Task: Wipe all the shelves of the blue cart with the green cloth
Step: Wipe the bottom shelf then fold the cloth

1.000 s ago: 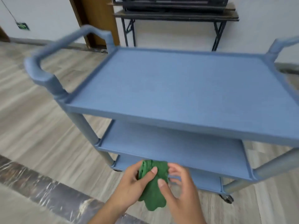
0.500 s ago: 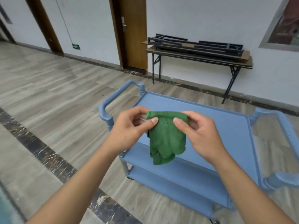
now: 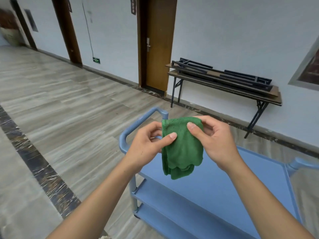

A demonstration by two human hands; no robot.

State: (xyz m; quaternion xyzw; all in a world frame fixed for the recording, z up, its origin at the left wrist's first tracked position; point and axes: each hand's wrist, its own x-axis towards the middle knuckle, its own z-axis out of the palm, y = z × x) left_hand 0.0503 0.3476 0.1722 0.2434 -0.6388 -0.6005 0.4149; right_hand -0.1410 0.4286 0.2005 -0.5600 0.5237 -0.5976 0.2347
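Note:
A folded green cloth (image 3: pixel 183 149) hangs in the air above the blue cart (image 3: pixel 241 183). My left hand (image 3: pixel 146 147) pinches its upper left corner and my right hand (image 3: pixel 215 142) pinches its upper right edge. The cloth's lower end dangles over the left part of the cart's top shelf. The cart has three shelves, with the middle and bottom ones showing at the lower left. A blue handle (image 3: pixel 138 125) rises at the cart's left end, partly behind my left hand.
A folding table (image 3: pixel 224 83) with stacked folded tables on top stands against the far wall behind the cart. A wooden door (image 3: pixel 158 44) is left of it. Wood-patterned floor with a dark marble strip (image 3: pixel 34 159) stretches to the left.
My view has risen from close by the cart's lower shelves to standing height. Both hands lifted the cloth from low beside the bottom shelf to above the top shelf.

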